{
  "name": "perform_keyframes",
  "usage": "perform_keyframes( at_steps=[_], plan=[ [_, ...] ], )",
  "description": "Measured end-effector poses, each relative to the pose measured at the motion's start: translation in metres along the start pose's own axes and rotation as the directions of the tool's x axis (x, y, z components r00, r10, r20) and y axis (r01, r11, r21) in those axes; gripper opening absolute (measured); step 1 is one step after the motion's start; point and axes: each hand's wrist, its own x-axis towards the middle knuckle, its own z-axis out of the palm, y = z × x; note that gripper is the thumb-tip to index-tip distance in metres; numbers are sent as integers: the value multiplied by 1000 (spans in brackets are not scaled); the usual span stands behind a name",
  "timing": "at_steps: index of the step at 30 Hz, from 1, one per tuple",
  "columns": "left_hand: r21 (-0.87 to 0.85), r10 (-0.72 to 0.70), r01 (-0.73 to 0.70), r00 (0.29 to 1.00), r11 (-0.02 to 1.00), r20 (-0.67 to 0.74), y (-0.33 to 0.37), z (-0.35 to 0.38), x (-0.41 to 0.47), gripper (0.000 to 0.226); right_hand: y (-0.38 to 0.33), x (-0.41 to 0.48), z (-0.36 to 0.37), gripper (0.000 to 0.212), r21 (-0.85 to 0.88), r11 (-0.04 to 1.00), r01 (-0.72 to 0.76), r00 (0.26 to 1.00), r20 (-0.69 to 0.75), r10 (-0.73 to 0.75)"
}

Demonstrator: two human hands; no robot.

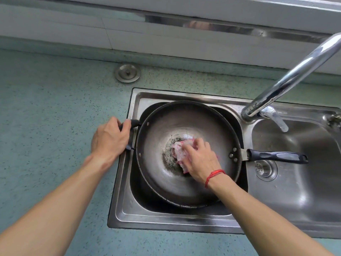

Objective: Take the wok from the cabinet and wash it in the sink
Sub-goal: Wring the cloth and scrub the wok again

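The wok (pixel 188 154) sat in the left basin of the sink (pixel 304 209) at centre frame, its long handle pointing right. The left hand (pixel 110 139) gripped the short side handle at its left rim. The right hand (pixel 199 159), nearer the wok's bottom, pressed a bunched cloth (pixel 180 154) there with curled fingers.

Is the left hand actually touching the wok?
Touching. The head view shows the left hand curled round the wok's black side handle; the right hand holds a cloth inside it.

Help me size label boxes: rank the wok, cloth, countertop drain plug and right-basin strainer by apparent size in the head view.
1. wok, clearly largest.
2-4. Unsure: the cloth is partly hidden under the right hand; the drain plug and strainer look alike.
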Motion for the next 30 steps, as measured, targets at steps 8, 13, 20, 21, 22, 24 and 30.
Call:
perform_keyframes(
  at_steps=[8, 13, 20, 21, 22, 24, 30],
  plan=[
    [211, 2, -5, 1000, 978, 12, -4, 8, 6, 61, 1, 2, 26, 28, -25, 995, 99, 993, -57, -100],
    [175, 6, -3, 1000, 985, -16, -3, 9, 3, 55, -20, 21, 32, 23, 9, 977, 212, 969, -135, -209],
    [126, -2, 2, 1000, 992, -2, -9, 13, 7, 52, -8, 60, 23, 23, -93, 989, 114, 979, -160, -127],
    [123, 2, -1, 1000, 992, -7, -10, 13, 7, 52, 0, 62, 19, 26, -96, 993, 65, 985, -155, -79],
    [122, 5, -3, 1000, 993, -14, -9, 13, 6, 53, 8, 63, 15, 28, -92, 996, 19, 989, -142, -32],
    [127, 8, -4, 1000, 992, -29, -7, 13, 4, 52, 25, 60, 4, 28, -90, 995, -43, 996, -86, 35],
    [139, 12, -8, 1000, 990, -29, -6, 13, 3, 57, 45, 20, -20, 20, -171, 984, -55, 982, 171, 84]
  ],
)
